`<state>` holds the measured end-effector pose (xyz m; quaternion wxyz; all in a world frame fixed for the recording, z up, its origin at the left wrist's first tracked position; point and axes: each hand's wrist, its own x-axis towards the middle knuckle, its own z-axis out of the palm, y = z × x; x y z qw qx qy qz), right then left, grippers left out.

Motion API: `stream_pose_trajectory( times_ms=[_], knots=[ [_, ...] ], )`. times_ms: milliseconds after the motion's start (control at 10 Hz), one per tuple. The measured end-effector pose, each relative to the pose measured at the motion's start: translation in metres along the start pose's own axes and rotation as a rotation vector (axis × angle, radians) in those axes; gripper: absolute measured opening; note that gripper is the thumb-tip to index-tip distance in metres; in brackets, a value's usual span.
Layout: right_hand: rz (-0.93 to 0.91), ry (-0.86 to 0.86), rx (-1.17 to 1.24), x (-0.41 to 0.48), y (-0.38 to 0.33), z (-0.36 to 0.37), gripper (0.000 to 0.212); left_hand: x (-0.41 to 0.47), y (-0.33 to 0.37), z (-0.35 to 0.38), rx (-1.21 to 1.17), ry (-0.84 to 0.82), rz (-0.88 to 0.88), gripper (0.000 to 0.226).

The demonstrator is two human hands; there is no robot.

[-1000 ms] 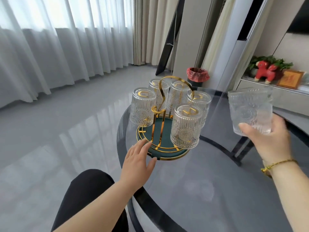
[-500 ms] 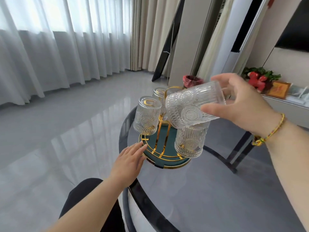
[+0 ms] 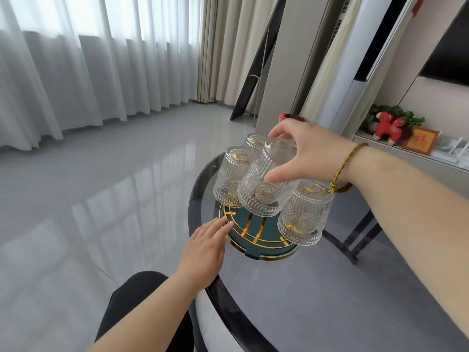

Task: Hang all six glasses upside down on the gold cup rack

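**Sixth glass over the rack, mouth down**

My right hand (image 3: 307,153) gripped the last glass (image 3: 264,184) by its base end, thumb on the near wall and fingers over the top, closed firmly on it. The glass was inverted and tilted, its mouth toward me and down, held above the near front of the gold cup rack (image 3: 256,237), between the left hung glass (image 3: 228,179) and the right hung glass (image 3: 304,214). It looked very close to both neighbours; I could not tell whether it touched either. The peg it was meant for was hidden behind the glass.

My left hand (image 3: 205,250) lay open, gripping nothing, fingertips at the rim of the rack's teal base on the round table (image 3: 330,301), apparently to steady it.

Handling judgement: pressed ribbed glass, rigid, brittle, moderately heavy for its size. The ribs give some purchase, but smooth glass slips if pinched lightly. Holding it at the thick base keeps fingers clear of the peg. Main risk: knocking an adjacent glass while lowering.
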<state>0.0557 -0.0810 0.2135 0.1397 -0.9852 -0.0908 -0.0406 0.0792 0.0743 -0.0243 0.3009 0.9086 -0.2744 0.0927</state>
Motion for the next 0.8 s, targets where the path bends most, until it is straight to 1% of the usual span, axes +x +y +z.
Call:
stream_pose_trajectory(
  times_ms=[200,400,700,800],
  knots=[
    [0.044,-0.104,-0.043,0.004,0.001,0.025,0.073,-0.001,-0.001,0.001,-0.002,0.006,0.01,0.041],
    [0.067,-0.176,-0.053,0.001,0.004,0.043,0.074,-0.001,-0.001,0.004,-0.01,0.055,0.027,0.04],
    [0.062,-0.174,-0.031,0.001,0.009,0.048,0.074,0.0,-0.002,0.006,0.008,0.038,0.015,0.045],
    [0.044,-0.157,-0.028,-0.005,0.008,0.047,0.075,-0.001,0.001,0.005,0.028,0.008,-0.012,0.046]
  ],
)
